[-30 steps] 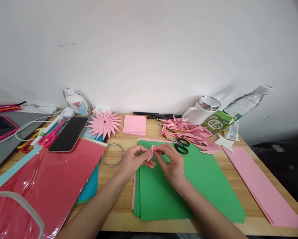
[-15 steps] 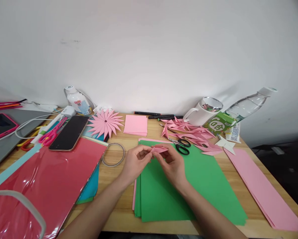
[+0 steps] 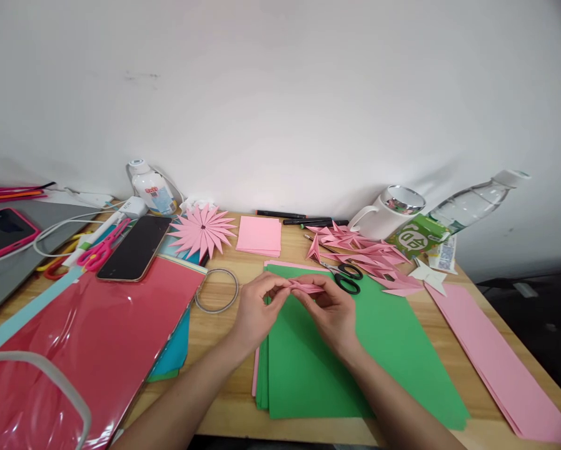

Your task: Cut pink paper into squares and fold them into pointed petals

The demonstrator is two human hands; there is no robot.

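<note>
Fingers: both sets clamped on one folded pink paper (image 3: 307,287), centre of frame.
Left hand (image 3: 256,309): thumb and index together on paper's left end.
Right hand (image 3: 333,312): thumb underneath, fingers curled behind, gripping right part; hides some of it.
Paper: narrow, pointed toward right, roughly level, above top edge of green sheets (image 3: 327,381); exact creases too small to tell.
Black scissors (image 3: 339,272): just right of right hand, handles overlapping green stack's upper edge.
Folded pink pieces (image 3: 369,261): loose pile, right of centre, beside scissors.
White mug (image 3: 384,217): tilted, behind pile; green packet (image 3: 414,236) and clear bottle (image 3: 470,203) next to it, right side.
Pink squares (image 3: 259,236): neat stack, upper middle of table (image 3: 233,375), below black pens (image 3: 280,214).
Pink paper wheel (image 3: 202,228): left of squares, many points.
Grey ring (image 3: 237,289): flat, near left hand.
Left side: red sheets (image 3: 97,337) under shiny plastic, black phone (image 3: 135,248) at their top edge, pink scissors (image 3: 103,249) beside phone.
Right edge: long pink strips (image 3: 496,356), white paper star (image 3: 429,276) at upper end.
</note>
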